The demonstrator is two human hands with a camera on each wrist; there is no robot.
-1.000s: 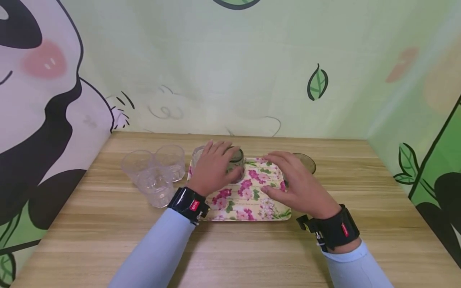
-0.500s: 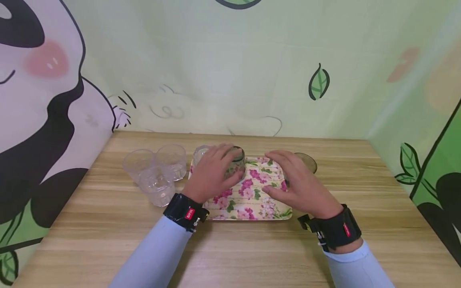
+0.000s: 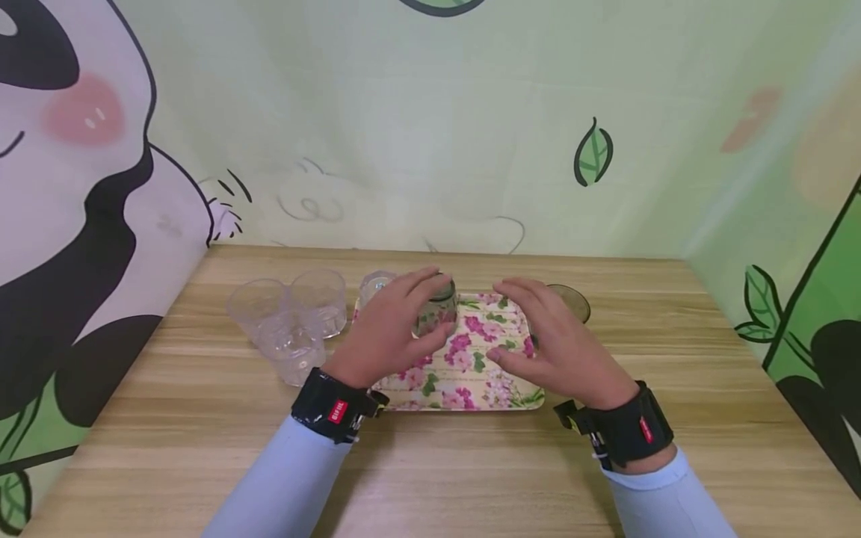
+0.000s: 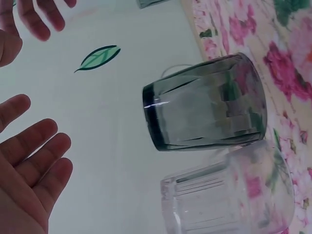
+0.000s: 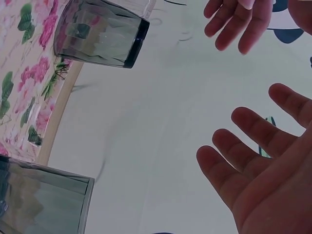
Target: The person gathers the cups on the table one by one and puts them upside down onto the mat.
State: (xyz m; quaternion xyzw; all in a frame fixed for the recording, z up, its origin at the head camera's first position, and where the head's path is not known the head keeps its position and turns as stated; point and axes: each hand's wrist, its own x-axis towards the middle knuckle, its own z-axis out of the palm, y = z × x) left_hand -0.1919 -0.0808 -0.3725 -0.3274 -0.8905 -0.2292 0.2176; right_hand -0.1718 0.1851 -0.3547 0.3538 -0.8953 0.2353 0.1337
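My left hand (image 3: 383, 329) is held above the left part of a flowered tray (image 3: 464, 373), its fingers spread. Upside down on that tray stands a smoky grey glass (image 4: 204, 107), apart from the hand in the left wrist view. Beside it is an upturned clear glass (image 4: 224, 195), partly hidden behind my left hand in the head view. My right hand (image 3: 565, 347) hovers at the tray's right edge with loosely bent fingers and nothing in it. A second grey glass (image 3: 573, 302) stands just right of the tray, mostly covered by this hand.
Several clear glasses (image 3: 296, 347) stand close together on the wooden table (image 3: 430, 471) left of the tray, rims up. A printed cloth backdrop (image 3: 430, 149) rises behind the table.
My left hand has drawn back a little to the left and toward me, uncovering more of the grey glass and the upturned clear glass. The right hand stays almost still.
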